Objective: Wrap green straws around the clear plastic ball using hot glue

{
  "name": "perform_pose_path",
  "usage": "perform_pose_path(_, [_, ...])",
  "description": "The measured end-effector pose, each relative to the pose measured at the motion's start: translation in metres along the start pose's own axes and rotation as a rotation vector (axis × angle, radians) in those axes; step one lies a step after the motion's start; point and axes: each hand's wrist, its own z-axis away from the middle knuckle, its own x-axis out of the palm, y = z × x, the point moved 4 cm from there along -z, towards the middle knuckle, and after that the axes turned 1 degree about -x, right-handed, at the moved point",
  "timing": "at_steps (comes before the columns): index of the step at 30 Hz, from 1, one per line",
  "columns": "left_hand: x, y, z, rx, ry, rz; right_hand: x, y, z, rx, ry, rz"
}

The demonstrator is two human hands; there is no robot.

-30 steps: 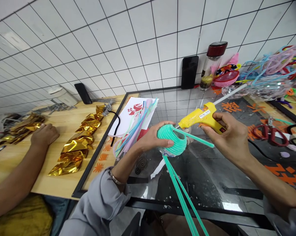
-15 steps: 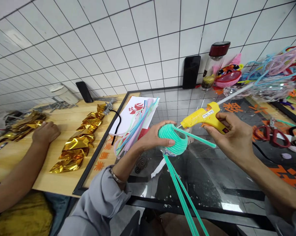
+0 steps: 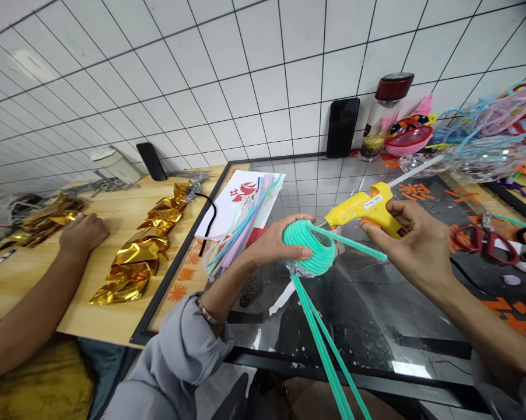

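Note:
My left hand (image 3: 278,242) is wrapped round a rounded form coiled with turquoise pipe cleaner (image 3: 309,248). One turquoise end sticks out from its top edge to the right, and several long turquoise strands (image 3: 322,338) hang from below it toward the bottom edge of the view. In my right hand (image 3: 414,239) is a yellow glue gun (image 3: 363,209), its nozzle at the upper right rim of the coiled form. A clear glue stick (image 3: 416,170) juts from the back of the gun.
Pastel pipe cleaners (image 3: 241,224) lie on white paper (image 3: 225,201). Gold foil (image 3: 136,251) and another person's hand (image 3: 83,230) are at left. Red scissors (image 3: 486,242) rest at right; two phones, a glass bottle (image 3: 377,125) and a pipe-cleaner pile (image 3: 494,128) stand behind.
The glue gun and my right hand have shifted very slightly right, with the nozzle a little farther from the coil's middle. The view has also shifted slightly; both grips are unchanged.

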Motion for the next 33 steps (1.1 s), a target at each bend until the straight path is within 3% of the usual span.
perform_pose_path(6, [0.001,-0.001,-0.001,-0.026,-0.01,0.025,0.013,0.031,-0.003,0.186,-0.103,-0.08])
perform_pose_path(10, [0.001,0.0,0.0,0.007,-0.008,-0.032,0.016,0.061,-0.013,0.197,-0.047,0.071])
perform_pose_path(16, [-0.002,0.006,0.002,0.07,0.016,-0.185,0.021,0.087,-0.025,0.123,-0.087,0.365])
perform_pose_path(22, [-0.003,0.011,0.003,0.109,-0.005,-0.281,0.027,0.091,-0.021,0.004,-0.106,0.455])
perform_pose_path(24, [-0.002,0.012,0.003,0.12,-0.013,-0.293,0.022,0.078,-0.023,-0.025,-0.098,0.435])
perform_pose_path(26, [-0.002,0.012,0.003,0.12,-0.016,-0.304,0.01,0.051,-0.026,-0.081,-0.049,0.357])
perform_pose_path(28, [-0.002,0.012,0.003,0.117,-0.023,-0.314,-0.005,0.01,-0.027,-0.151,-0.069,0.262])
perform_pose_path(30, [-0.001,0.013,0.003,0.121,-0.025,-0.322,-0.019,-0.037,-0.025,-0.215,-0.168,0.014])
perform_pose_path(33, [0.0,0.014,0.004,0.145,-0.009,-0.344,-0.032,-0.096,-0.013,-0.373,-0.293,-0.123])
